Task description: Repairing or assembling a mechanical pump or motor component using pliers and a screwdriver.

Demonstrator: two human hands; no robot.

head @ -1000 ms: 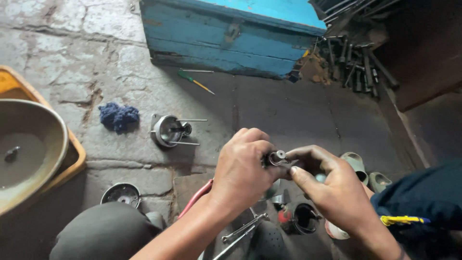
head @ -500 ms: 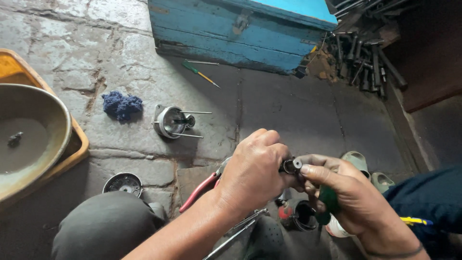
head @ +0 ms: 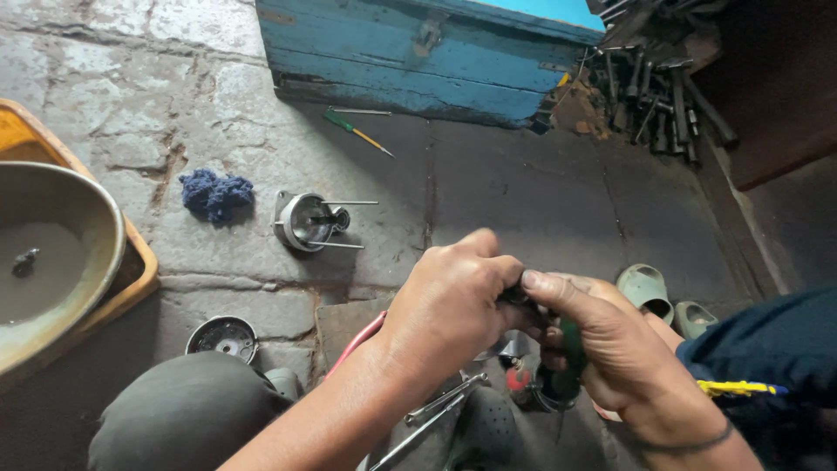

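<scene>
- Small dark metal part (head: 514, 295), mostly hidden, sits pinched between the two hands just above the person's lap, at the near middle of the view.
- Left hand (head: 449, 314) wraps over it from the left, fingers curled tight on the part.
- Right hand (head: 610, 349) meets it from the right, thumb laid along the top; its fingers are also closed round a green-handled tool (head: 567, 366) that points downward.
- Just under the hands lie long metal rods (head: 440, 406) and a red-cased piece (head: 521, 384), crowded close, little free room there.
- Left of the knee, a round metal cap (head: 223, 337) rests on the stone floor (head: 523, 201).
- Farther out, a round metal housing with long pins (head: 309, 221) stands beside a blue rag (head: 215, 194), apart from each other.
- At the left edge, a grey bowl (head: 61, 253) sits in a yellow tray (head: 139, 262).
- Open floor stretches ahead of the hands.
- A green-handled screwdriver (head: 356, 129) lies near the blue wooden box (head: 418, 61) at the far side; a heap of dark tools (head: 654, 87) fills the far right corner.
</scene>
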